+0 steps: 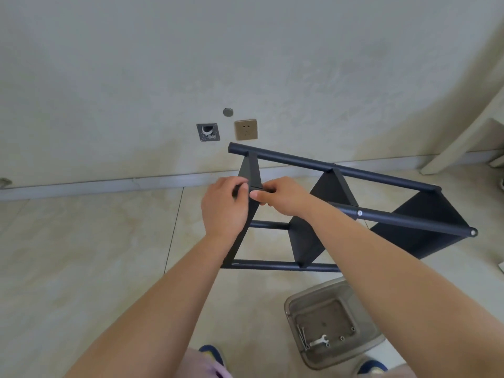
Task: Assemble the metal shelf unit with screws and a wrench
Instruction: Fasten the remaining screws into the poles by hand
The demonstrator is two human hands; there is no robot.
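Observation:
A black metal shelf unit [335,192] lies on its side on the tiled floor, its round posts running left to right and its flat shelf panels standing between them. My left hand [225,207] grips the edge of the leftmost shelf panel [249,166] from the left. My right hand [281,196] pinches the same panel's edge from the right, thumb forward. A small silver wrench [319,341] and several screws [302,336] lie in a clear plastic tray [293,304] on the floor at the lower right.
A beige wall stands just behind the shelf, with a power socket [245,129] and an open wall box [208,132]. A pale frame leg [461,137] leans at the far right. My blue shoes [212,353] are at the bottom edge.

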